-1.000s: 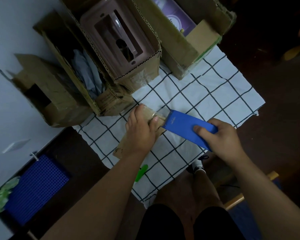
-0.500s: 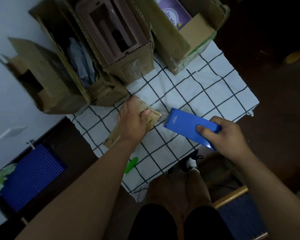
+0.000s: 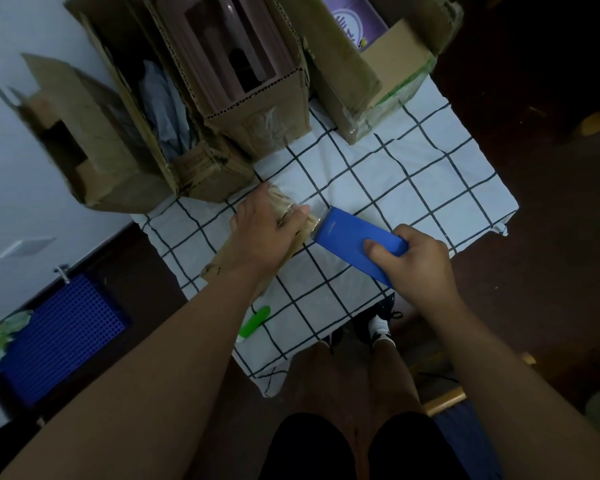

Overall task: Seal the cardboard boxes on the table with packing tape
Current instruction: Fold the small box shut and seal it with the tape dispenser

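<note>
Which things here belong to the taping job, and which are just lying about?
In the job:
- small cardboard box, pressed down by the left hand
- blue tape dispenser, gripped by the right hand
- open cardboard boxes at the back of the table

Lying about:
- green object on the checked cloth
- blue crate on the floor

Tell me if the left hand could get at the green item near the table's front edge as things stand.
Probably yes. The green item lies uncovered on the checked cloth, beside the left forearm, but the left hand must first leave the small cardboard box.
</note>
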Demonstrator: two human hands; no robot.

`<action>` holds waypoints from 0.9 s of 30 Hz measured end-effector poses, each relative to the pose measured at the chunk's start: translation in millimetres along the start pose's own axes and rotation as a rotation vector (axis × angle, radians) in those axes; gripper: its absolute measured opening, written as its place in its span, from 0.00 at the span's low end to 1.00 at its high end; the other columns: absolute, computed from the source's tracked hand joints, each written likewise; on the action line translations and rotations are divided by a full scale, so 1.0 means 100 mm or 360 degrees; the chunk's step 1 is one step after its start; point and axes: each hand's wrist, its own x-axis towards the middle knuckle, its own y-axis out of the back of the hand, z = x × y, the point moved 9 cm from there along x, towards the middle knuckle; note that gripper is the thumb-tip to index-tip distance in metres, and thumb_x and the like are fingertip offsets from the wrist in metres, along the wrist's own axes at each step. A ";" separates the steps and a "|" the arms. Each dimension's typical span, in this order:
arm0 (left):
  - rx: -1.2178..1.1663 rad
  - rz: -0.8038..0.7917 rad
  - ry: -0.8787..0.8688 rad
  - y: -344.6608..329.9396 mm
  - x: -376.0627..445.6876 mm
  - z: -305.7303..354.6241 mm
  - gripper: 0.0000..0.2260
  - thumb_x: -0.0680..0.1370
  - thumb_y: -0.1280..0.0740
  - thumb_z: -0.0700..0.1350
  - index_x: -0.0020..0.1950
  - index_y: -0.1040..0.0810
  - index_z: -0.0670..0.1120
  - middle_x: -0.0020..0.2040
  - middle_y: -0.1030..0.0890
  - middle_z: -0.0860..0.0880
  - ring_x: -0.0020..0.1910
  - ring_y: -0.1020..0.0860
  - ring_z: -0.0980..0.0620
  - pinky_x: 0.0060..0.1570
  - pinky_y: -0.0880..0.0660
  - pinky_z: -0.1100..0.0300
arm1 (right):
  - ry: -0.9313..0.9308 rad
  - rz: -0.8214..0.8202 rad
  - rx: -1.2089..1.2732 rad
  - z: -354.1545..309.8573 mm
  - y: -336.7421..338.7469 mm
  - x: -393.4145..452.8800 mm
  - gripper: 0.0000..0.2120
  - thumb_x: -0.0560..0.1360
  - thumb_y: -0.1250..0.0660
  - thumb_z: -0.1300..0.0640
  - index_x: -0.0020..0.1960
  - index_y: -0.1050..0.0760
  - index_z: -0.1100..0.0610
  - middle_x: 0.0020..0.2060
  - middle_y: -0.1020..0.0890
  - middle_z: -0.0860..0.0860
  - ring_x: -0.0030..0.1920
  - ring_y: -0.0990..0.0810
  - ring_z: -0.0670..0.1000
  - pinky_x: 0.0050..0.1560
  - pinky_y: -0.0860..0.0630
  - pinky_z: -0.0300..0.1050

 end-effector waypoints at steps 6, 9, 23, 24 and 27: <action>0.0009 -0.0113 0.0021 -0.02 0.01 0.01 0.51 0.61 0.30 0.73 0.76 0.41 0.49 0.73 0.33 0.48 0.72 0.37 0.49 0.73 0.41 0.47 | 0.0010 0.0030 -0.0099 -0.10 -0.06 -0.01 0.21 0.72 0.28 0.43 0.31 0.35 0.50 0.23 0.32 0.46 0.26 0.29 0.45 0.24 0.36 0.36; 0.0042 -0.0166 0.0039 -0.04 0.02 -0.03 0.54 0.59 0.28 0.72 0.77 0.44 0.49 0.74 0.35 0.49 0.74 0.39 0.49 0.74 0.43 0.48 | -0.0001 0.0062 -0.0126 -0.14 -0.05 -0.03 0.21 0.72 0.28 0.43 0.30 0.37 0.49 0.23 0.33 0.45 0.24 0.33 0.45 0.26 0.40 0.38; 0.0098 -0.0086 0.0013 -0.02 -0.02 0.07 0.52 0.62 0.23 0.66 0.76 0.42 0.46 0.72 0.35 0.45 0.71 0.37 0.45 0.73 0.42 0.47 | -0.0063 0.0211 -0.0293 -0.08 0.18 -0.07 0.21 0.75 0.31 0.46 0.33 0.36 0.54 0.25 0.33 0.48 0.28 0.32 0.51 0.27 0.43 0.42; 0.0166 -0.0055 0.0027 -0.01 -0.03 0.07 0.54 0.62 0.23 0.67 0.77 0.45 0.45 0.73 0.37 0.43 0.72 0.38 0.43 0.72 0.43 0.47 | -0.0071 0.0261 -0.0249 -0.06 0.27 -0.08 0.22 0.75 0.30 0.46 0.32 0.38 0.53 0.24 0.34 0.47 0.26 0.34 0.48 0.27 0.44 0.42; 0.0402 0.0084 -0.0048 0.02 -0.08 0.15 0.56 0.63 0.26 0.69 0.79 0.48 0.43 0.74 0.40 0.41 0.72 0.40 0.40 0.70 0.43 0.45 | -0.0105 0.0360 -0.0073 -0.02 0.48 -0.07 0.24 0.73 0.29 0.45 0.30 0.39 0.54 0.22 0.37 0.46 0.23 0.37 0.47 0.24 0.43 0.39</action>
